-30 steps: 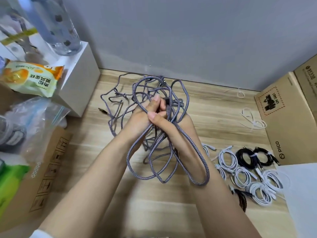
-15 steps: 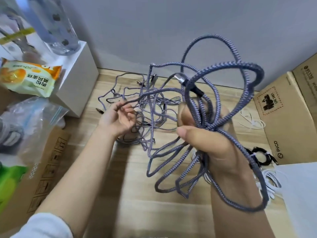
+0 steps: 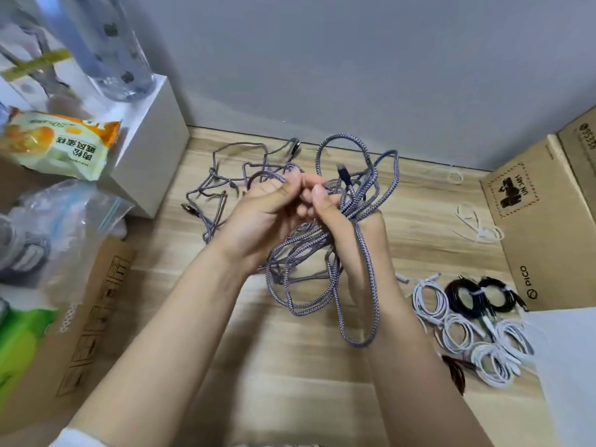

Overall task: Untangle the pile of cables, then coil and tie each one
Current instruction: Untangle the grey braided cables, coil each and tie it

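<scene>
Plenty done already: down at four o'clock on the bench (image 3: 290, 382) sit my finished coils (image 3: 467, 324), white ones and a couple of black ones, each looped and cinched with a tie. A few loose ties (image 3: 477, 227) wait at three o'clock, beside the box (image 3: 541, 227). So I judge the job well along, but not over.

What's left is this grey braided tangle (image 3: 322, 259), and it's a proper knot. Part of it sprawls on the bench at eleven o'clock from my hands, with a plug (image 3: 186, 208) lying out at nine o'clock of that sprawl. The rest hangs from my grip in long loops, dropping toward six o'clock.

My left hand (image 3: 261, 217) comes in from seven o'clock, fingers (image 3: 290, 185) curled, pinching strands at the top of the bunch. My right hand (image 3: 342, 221) meets it, thumb (image 3: 319, 195) pressed in toward the left fingertips, and several strands run across its back and wrist, one long loop draped right over toward five o'clock. Both hands are clamped on cable, tips almost touching. A dark connector (image 3: 342, 174) pokes up just past my right fingertips, at one o'clock.

How many cables are in this bunch, I can't tell. Still to do: free an end, pull it through, then coil and tie.
</scene>
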